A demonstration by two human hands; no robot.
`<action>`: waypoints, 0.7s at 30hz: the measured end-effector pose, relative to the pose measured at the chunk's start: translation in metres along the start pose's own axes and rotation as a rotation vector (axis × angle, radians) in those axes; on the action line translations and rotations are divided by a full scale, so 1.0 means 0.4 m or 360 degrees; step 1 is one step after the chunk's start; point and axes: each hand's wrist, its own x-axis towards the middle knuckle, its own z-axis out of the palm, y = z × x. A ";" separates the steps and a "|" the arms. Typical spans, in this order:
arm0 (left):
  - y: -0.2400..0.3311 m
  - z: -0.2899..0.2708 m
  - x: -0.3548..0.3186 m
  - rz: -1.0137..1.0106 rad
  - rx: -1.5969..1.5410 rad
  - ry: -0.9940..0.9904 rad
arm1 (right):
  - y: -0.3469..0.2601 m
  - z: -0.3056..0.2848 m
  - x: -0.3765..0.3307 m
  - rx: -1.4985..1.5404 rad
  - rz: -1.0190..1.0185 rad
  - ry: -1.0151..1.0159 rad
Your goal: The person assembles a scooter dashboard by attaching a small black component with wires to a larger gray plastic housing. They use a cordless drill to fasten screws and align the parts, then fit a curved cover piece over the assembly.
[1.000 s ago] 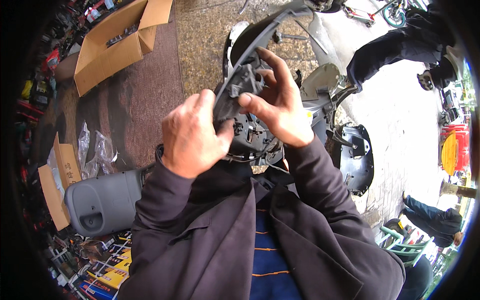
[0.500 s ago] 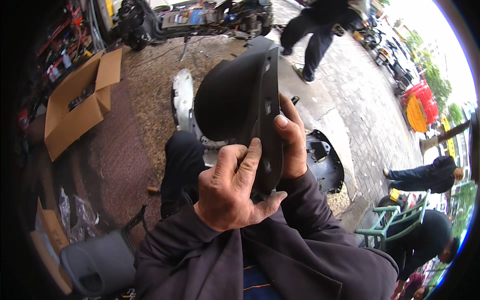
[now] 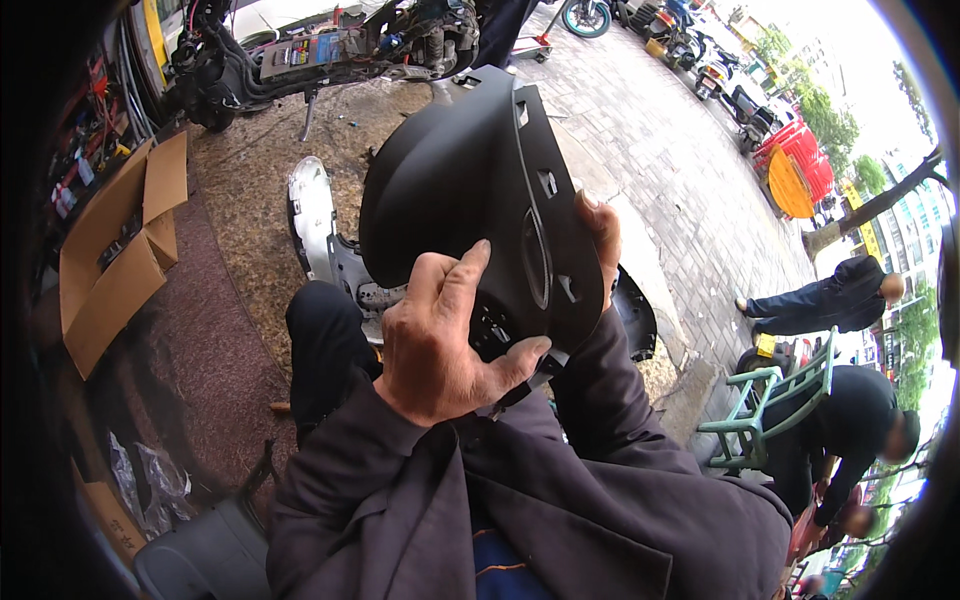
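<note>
A curved black plastic scooter panel [image 3: 440,190] is held up in front of me, tilted, with several small slots along its flat edge and a long oval recess. My right hand [image 3: 602,235] grips that edge from the right, thumb near the slots and most fingers hidden behind. My left hand [image 3: 435,335] is at the lower left of the panel, index finger raised toward its surface and thumb stretched toward its lower end. The other left fingers are partly curled, and whether they touch the panel I cannot tell.
A stripped scooter [image 3: 340,55] stands ahead. On the ground lie a white body panel [image 3: 312,215] and a black shell part [image 3: 637,315]. An open cardboard box [image 3: 110,295] and a grey plastic piece [image 3: 205,555] are left; a green chair [image 3: 765,410] and people are right.
The panel has turned so more of its slotted face and recess show. My left index finger has come away from the slotted edge. The view has shifted right, and the person walking ahead has mostly left it.
</note>
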 end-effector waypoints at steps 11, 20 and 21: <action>-0.077 -0.084 -0.020 -0.0370 -0.0217 0.0030 | 0.157 0.051 0.051 -0.0888 -0.0159 0.0130; -0.162 -0.310 -0.173 -0.0983 -0.0501 -0.0146 | 0.438 0.101 0.039 -0.1510 -0.0220 -0.0542; -0.167 -0.321 -0.186 -0.1018 -0.0561 -0.0137 | 0.444 0.094 0.037 -0.1588 -0.0231 -0.0638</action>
